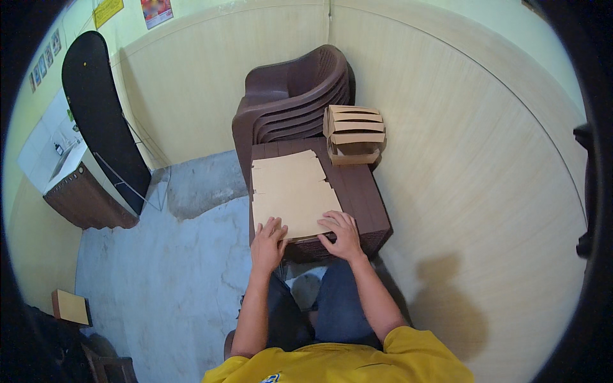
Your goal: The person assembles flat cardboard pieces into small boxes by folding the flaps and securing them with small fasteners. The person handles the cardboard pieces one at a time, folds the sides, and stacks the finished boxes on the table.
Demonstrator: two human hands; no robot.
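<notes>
A flat, tan cardboard box blank [290,188] with slotted edges lies on a brown slatted table [357,204] in front of me. My left hand [269,246] rests at its near left corner, fingers stretched onto the card. At the near right corner, my right hand [341,235] lies with its fingers spread on the card's edge. Neither hand appears to grasp anything. Whether more sheets lie under the top one, I cannot tell.
Several folded cardboard boxes [355,134] are stacked at the table's far right corner. Behind the table stand stacked brown plastic chairs [297,96]. A black ironing board [102,115] leans at the left near a sink cabinet [89,198]. A panelled wall [460,191] runs along the right.
</notes>
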